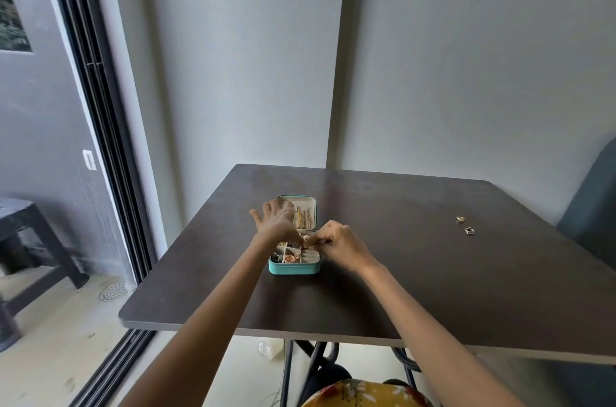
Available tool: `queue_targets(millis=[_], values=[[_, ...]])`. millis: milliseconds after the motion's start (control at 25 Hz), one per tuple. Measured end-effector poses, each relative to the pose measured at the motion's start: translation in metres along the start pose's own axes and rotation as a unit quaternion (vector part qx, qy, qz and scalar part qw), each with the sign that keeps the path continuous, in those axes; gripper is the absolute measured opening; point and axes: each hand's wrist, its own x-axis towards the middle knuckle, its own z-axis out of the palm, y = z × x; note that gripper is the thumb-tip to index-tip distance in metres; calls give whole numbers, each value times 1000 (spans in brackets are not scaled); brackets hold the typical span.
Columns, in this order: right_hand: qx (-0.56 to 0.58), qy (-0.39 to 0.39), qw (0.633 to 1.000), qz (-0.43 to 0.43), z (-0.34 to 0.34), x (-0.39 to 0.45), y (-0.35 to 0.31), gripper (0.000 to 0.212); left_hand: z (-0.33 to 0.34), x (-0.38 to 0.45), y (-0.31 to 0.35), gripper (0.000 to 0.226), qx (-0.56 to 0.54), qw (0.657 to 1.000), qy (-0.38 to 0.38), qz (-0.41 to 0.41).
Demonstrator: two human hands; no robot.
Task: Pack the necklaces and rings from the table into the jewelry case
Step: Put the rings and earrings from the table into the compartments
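- Head view, centre of frame: the teal jewelry case (294, 268) lies open on the dark table (416, 290), its lid flat behind it and its compartments part filled.
- The left hand (279, 223) has fingers spread over the lid, with its thumb and forefinger meeting low at the tray.
- The right hand (336, 241) has fingers curled, pinching a small piece too tiny to identify.
- Two rings (465, 225) remain at right of centre, well apart from the case.
- Judgement: seat the piece squarely in the ring slots and steady the case before letting go.

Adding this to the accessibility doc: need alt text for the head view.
Both hands work over an open teal jewelry case on a dark table: the right hand pinches something small over its tray, beside the left hand. Two rings lie far right.
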Motion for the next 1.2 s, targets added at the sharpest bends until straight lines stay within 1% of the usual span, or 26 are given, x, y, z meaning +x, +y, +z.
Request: queue_targets(millis=[120, 200, 280, 360, 560, 680, 840, 1040, 1120, 1200], values=[[-13, 30, 999, -34, 3, -9, 1, 23, -1, -2, -2, 96, -11, 1000, -7, -1], [-40, 54, 997, -37, 3, -13, 4, 34, -2, -3, -2, 98, -12, 1000, -10, 1], [-65, 56, 996, -33, 0, -15, 4, 43, -2, -2, -3, 98, -13, 1000, -11, 4], [-78, 50, 995, -32, -2, -15, 3, 47, -1, -1, -3, 98, -17, 1000, -12, 6], [-111, 50, 992, -31, -4, -14, 1, 43, -2, -1, -6, 99, -20, 1000, -14, 5], [-108, 64, 991, -38, -5, -14, -1, 42, -2, 0, -5, 99, -18, 1000, -16, 7], [-115, 49, 991, -38, -1, -11, -2, 46, -4, -1, -5, 98, -16, 1000, -22, 5], [-105, 51, 993, -38, 1, -9, 2, 44, -6, -2, -2, 98, -9, 1000, -24, 9], [-75, 88, 993, -27, 2, -7, 5, 45, -9, -3, 1, 96, -9, 1000, -21, 13], [-50, 148, 988, -4, 1, -7, 10, 46, -12, 0, 7, 88, -27, 999, -10, 22]])
